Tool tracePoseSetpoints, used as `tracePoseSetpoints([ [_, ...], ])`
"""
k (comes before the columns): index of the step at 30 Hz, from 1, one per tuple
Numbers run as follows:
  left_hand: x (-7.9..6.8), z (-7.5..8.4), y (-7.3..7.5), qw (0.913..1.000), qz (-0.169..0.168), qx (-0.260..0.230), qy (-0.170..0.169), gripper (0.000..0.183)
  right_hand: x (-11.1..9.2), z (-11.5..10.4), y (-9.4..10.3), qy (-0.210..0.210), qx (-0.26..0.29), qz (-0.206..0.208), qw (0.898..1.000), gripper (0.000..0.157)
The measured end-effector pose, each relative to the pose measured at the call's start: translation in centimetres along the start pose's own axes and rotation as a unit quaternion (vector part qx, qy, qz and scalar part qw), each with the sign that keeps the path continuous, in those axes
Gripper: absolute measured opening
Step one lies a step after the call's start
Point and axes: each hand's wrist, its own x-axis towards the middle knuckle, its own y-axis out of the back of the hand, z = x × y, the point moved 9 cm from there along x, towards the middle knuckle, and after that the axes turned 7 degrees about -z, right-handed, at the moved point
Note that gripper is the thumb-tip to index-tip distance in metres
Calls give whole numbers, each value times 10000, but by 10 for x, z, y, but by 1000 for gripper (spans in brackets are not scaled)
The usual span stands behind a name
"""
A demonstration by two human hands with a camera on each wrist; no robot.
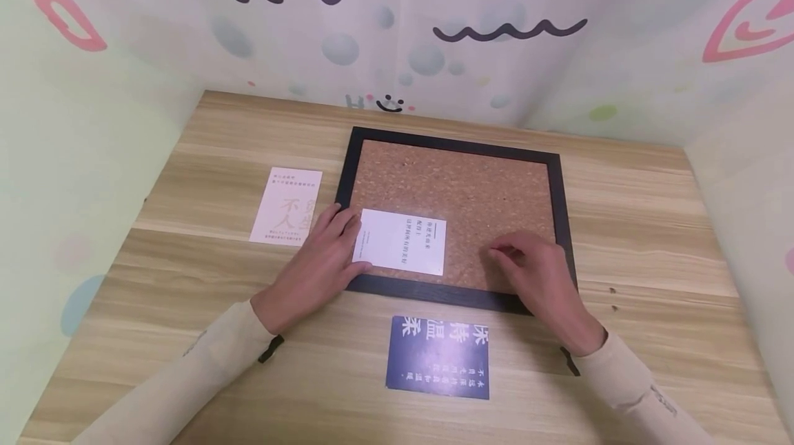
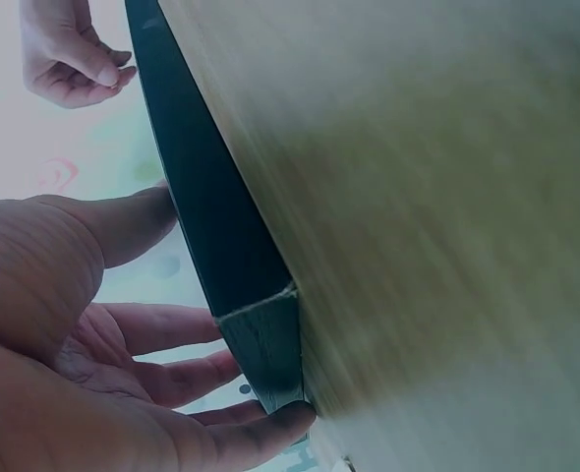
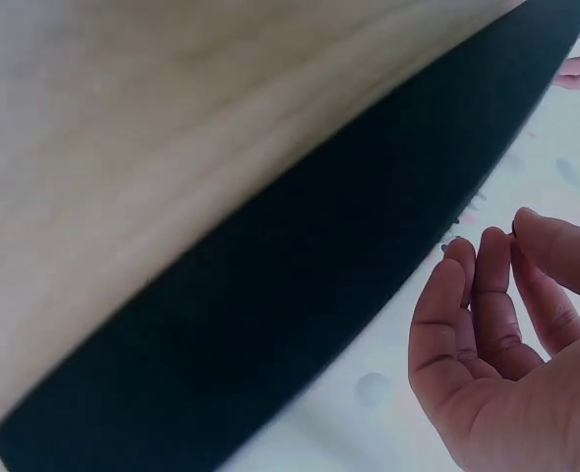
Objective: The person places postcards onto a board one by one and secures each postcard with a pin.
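Observation:
A cork board (image 1: 459,176) in a black frame (image 1: 434,293) lies flat on the wooden table. On its lower left part sits a white card (image 1: 400,242) with printed characters. My left hand (image 1: 322,252) rests over the frame's left side, fingers fairly straight, fingertips and thumb at the card's left edge. In the left wrist view, its fingers reach to the frame's outer side. Above the lower right of the cork, my right hand (image 1: 536,266) pinches a tiny dark pin-like thing (image 3: 512,234) between thumb and fingers; most of it is hidden.
A pale pink card (image 1: 285,204) lies left of the board, partly behind the left hand. Blue cards (image 1: 437,359) lie in front of the frame. Two tiny dark items (image 1: 613,291) are on the table at right. A printed cloth (image 1: 403,52) hangs behind.

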Motion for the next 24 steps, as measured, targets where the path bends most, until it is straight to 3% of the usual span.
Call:
tracePoseSetpoints([
  [13, -1, -2, -5, 9995, -187, -104, 224, 75, 13, -12, -5, 177, 52, -173, 9997, 15],
  [24, 0, -2, -5, 9992, -251, -160, 283, 75, 31, -15, -10, -3, 26, -442, 9990, 9],
])
